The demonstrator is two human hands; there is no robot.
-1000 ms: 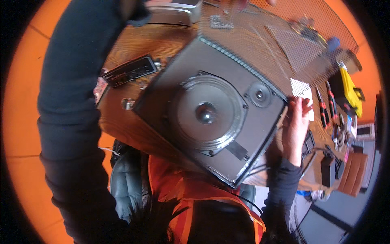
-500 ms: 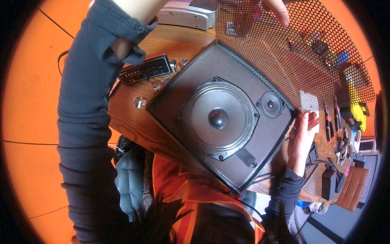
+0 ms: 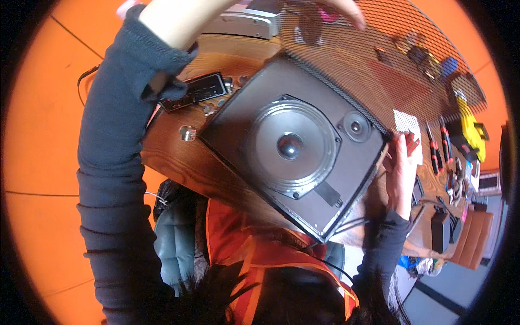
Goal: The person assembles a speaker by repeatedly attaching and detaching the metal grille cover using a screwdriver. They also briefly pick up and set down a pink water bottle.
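Observation:
A black speaker cabinet point(image 3: 271, 89) lies face up on the wooden table, with a large round woofer cone point(image 3: 319, 130) and a small tweeter point(image 3: 356, 126) showing. Along its upper right edge stands a black perforated metal grille point(image 3: 336, 59), tilted up from the cabinet. My left hand point(image 3: 346, 8) is closed at the grille's top edge and partly cut off by the picture's rim. Beside the cabinet's right corner is my right hand point(image 3: 402, 168), thumb up and fingers curled. Something red point(image 3: 413, 142) shows at its fingertips; whether it is held is unclear.
Left of the cabinet lie a black panel module point(image 3: 200, 89) and small metal parts point(image 3: 188, 133). Red-and-black pliers point(image 3: 434, 151), a yellow tool point(image 3: 474, 135) and a black box-shaped adapter point(image 3: 440, 230) are on the right. A grey device point(image 3: 244, 23) stands at the back.
The grille has tilted and its holes look flatter now. My left hand has shifted a little up and left with it. My right hand stays by the cabinet's corner; the whole view has moved slightly.

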